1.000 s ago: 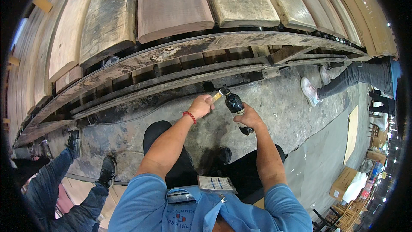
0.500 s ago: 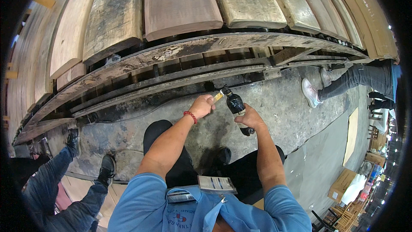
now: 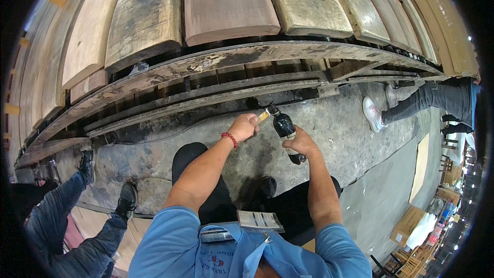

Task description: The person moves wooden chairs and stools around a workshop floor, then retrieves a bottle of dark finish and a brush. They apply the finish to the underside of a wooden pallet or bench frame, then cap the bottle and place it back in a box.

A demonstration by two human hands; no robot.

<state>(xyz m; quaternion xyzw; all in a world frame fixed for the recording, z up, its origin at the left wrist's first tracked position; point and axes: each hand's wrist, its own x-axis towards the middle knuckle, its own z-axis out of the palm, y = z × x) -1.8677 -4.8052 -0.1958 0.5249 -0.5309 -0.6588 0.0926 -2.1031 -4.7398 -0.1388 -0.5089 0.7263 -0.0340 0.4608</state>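
In my right hand (image 3: 302, 143) is a black bottle-shaped object (image 3: 282, 124) with a pale band around its middle. My fingers wrap its lower half, and it tilts with its narrow dark top (image 3: 272, 108) pointing away from me. My left hand (image 3: 245, 125), a red bead bracelet on its wrist, pinches a short flat yellow piece (image 3: 264, 116). That piece reaches the narrow top of the black object; whether it is fixed there cannot be made out. Both hands are held above the stained floor (image 3: 216, 129), between my knees and the plank rack.
Ahead stands a long rack with a worn wooden rail (image 3: 236, 53), bearing wide wooden planks (image 3: 230, 5). A person's leg in grey trousers (image 3: 421, 103) is at right, another's jeans (image 3: 92, 226) at lower left. Cardboard boxes (image 3: 409, 221) and stools sit at far right.
The planks and rail have shifted slightly to the right in the picture. Both hands keep the same hold, with the black object and yellow piece almost unmoved.
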